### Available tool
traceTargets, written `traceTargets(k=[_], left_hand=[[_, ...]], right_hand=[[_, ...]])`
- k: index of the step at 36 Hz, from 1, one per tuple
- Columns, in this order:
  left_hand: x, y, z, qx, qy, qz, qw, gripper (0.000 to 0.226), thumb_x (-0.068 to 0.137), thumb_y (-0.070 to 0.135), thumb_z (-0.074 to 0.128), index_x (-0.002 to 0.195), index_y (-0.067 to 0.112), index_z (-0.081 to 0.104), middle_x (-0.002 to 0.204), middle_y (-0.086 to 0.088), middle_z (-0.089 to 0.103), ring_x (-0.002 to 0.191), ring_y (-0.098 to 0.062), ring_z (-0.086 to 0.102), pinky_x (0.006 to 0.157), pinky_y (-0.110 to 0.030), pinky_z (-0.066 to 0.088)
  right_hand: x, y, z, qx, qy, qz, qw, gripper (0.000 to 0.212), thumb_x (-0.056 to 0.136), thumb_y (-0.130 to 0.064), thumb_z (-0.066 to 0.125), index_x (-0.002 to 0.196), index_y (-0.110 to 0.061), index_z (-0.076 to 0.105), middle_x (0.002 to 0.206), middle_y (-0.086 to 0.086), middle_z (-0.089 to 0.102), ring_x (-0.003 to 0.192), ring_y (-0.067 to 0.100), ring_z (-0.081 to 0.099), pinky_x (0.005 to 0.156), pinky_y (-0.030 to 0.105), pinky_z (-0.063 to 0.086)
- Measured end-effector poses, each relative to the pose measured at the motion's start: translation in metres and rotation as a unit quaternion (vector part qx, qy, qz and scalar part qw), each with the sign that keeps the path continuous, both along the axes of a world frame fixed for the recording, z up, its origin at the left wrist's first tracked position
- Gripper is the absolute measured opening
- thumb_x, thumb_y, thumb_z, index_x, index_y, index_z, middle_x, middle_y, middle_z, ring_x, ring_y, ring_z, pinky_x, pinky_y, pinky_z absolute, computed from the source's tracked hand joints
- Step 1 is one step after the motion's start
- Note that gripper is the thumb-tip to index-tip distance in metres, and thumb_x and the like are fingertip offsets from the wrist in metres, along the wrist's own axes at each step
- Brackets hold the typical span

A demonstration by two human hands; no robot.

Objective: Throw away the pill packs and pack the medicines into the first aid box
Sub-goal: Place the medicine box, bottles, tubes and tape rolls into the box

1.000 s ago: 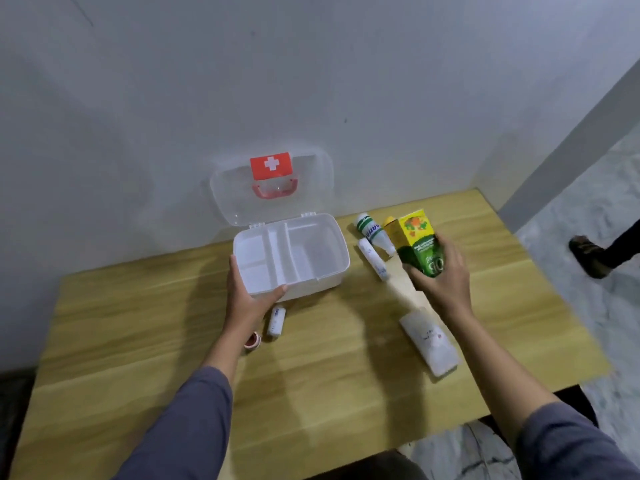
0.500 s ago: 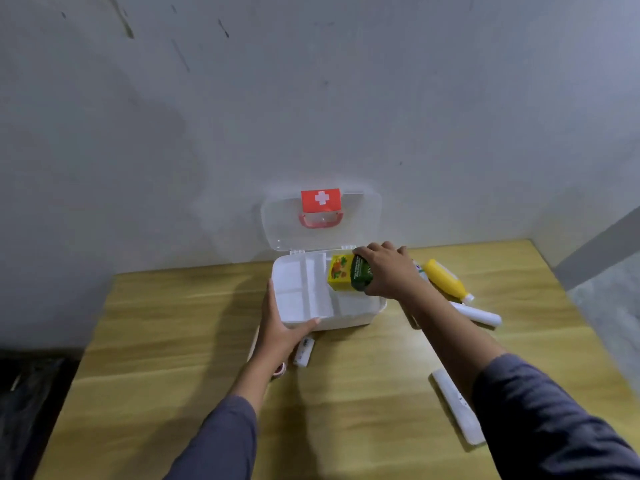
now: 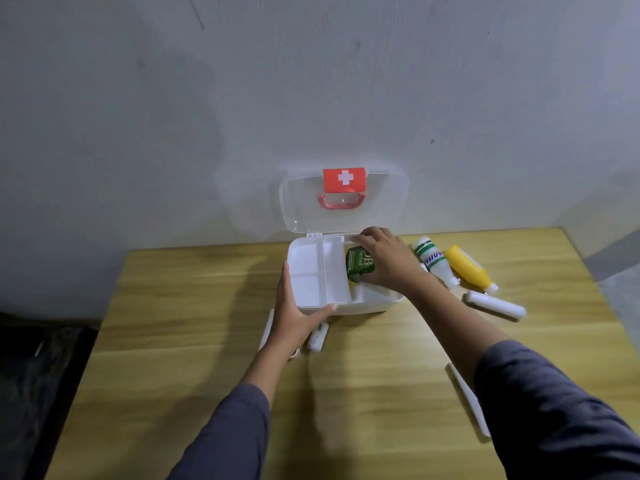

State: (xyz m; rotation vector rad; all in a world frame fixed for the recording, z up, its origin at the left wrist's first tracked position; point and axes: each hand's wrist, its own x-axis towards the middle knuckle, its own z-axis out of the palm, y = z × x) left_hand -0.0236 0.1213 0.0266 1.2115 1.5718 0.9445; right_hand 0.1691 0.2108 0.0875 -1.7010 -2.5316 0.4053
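The white first aid box [image 3: 311, 299] stands open on the wooden table, its clear lid [image 3: 381, 209] with a red cross label leaning on the wall. My left hand [image 3: 294, 313] grips the box's front left corner. My right hand [image 3: 384, 261] holds a green and yellow medicine carton [image 3: 358, 263] inside the box's right compartment. To the right of the box lie a white bottle with green stripes [image 3: 433, 259], a yellow bottle [image 3: 469, 270] and a white tube [image 3: 495, 304]. A small white tube [image 3: 318, 337] lies just in front of the box.
A flat white pack [image 3: 467, 398] lies near the table's front right, partly hidden by my right sleeve. A thin white item [image 3: 267, 329] shows behind my left wrist. The wall stands right behind the box. Dark floor lies left of the table [image 3: 173, 341].
My right hand has carried the carton from the table's right side into the box's right compartment and lowered it. My left hand has kept its hold on the box.
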Motion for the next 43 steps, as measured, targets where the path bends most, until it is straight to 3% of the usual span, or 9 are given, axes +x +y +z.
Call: traceTargets(k=[5,10,14,18,23,28,36,43], left_hand=[[0.001,0.000,0.002,0.012,0.004,0.001,1.000,0.116,0.063,0.033,0.085,0.147,0.034,0.004,0.151,0.016,0.013,0.137,-0.002,0.017,0.108,-0.025,0.024],[0.000,0.000,0.000,0.012,0.013,-0.002,1.000,0.117,0.063,0.034,0.085,0.147,0.033,0.003,0.149,0.018,0.013,0.138,-0.002,0.016,0.111,-0.028,0.023],[-0.001,0.000,0.002,0.013,0.015,-0.009,1.000,0.118,0.062,0.034,0.085,0.148,0.032,0.003,0.150,0.017,0.012,0.137,0.000,0.015,0.108,-0.025,0.022],[-0.001,0.000,0.004,0.009,0.016,-0.007,1.000,0.117,0.063,0.032,0.084,0.147,0.032,0.002,0.144,0.022,0.011,0.133,0.005,0.013,0.106,-0.022,0.021],[-0.002,0.000,0.003,0.008,0.018,-0.009,1.000,0.118,0.064,0.031,0.084,0.148,0.030,0.002,0.142,0.023,0.011,0.132,0.004,0.014,0.105,-0.021,0.021],[-0.002,0.001,0.004,0.014,0.020,-0.019,1.000,0.116,0.065,0.028,0.084,0.148,0.029,0.001,0.140,0.024,0.011,0.129,0.007,0.015,0.101,-0.018,0.021],[-0.002,0.000,0.003,0.015,0.014,-0.010,1.000,0.116,0.064,0.031,0.084,0.147,0.033,0.003,0.141,0.026,0.012,0.131,0.007,0.016,0.104,-0.021,0.023],[-0.001,0.000,0.002,0.016,0.014,-0.006,1.000,0.116,0.064,0.031,0.084,0.147,0.032,0.002,0.143,0.024,0.012,0.132,0.006,0.016,0.106,-0.022,0.023]], right_hand=[[0.011,-0.012,-0.009,-0.021,0.026,-0.046,0.998,0.071,0.072,-0.029,0.074,0.133,-0.012,0.042,0.131,0.011,0.046,0.121,0.029,0.043,0.092,0.040,0.046],[0.003,-0.011,-0.017,-0.057,0.046,-0.054,0.996,0.074,0.071,-0.022,0.075,0.135,-0.014,0.039,0.134,0.010,0.043,0.126,0.028,0.038,0.091,0.045,0.049],[-0.003,-0.010,-0.020,-0.065,0.093,-0.065,0.991,0.077,0.072,-0.015,0.074,0.138,-0.015,0.035,0.139,0.010,0.038,0.129,0.028,0.034,0.101,0.041,0.043],[-0.004,-0.015,-0.022,-0.063,0.126,-0.123,0.982,0.068,0.076,-0.010,0.071,0.135,-0.009,0.037,0.135,0.015,0.038,0.125,0.029,0.039,0.100,0.037,0.042],[-0.013,-0.020,-0.031,-0.119,0.113,-0.196,0.967,0.064,0.079,-0.017,0.070,0.132,-0.005,0.036,0.133,0.018,0.041,0.118,0.032,0.047,0.097,0.039,0.044],[-0.019,-0.018,-0.037,-0.150,0.176,-0.260,0.937,0.052,0.078,-0.017,0.071,0.121,-0.005,0.044,0.119,0.016,0.057,0.105,0.030,0.056,0.088,0.041,0.050],[-0.030,-0.011,-0.041,-0.161,0.264,-0.277,0.910,0.065,0.072,-0.016,0.076,0.127,-0.009,0.043,0.114,0.015,0.063,0.103,0.028,0.059,0.080,0.033,0.047],[-0.030,-0.010,-0.039,-0.171,0.251,-0.269,0.914,0.065,0.074,-0.017,0.075,0.129,-0.009,0.040,0.113,0.015,0.063,0.101,0.029,0.060,0.084,0.038,0.051]])
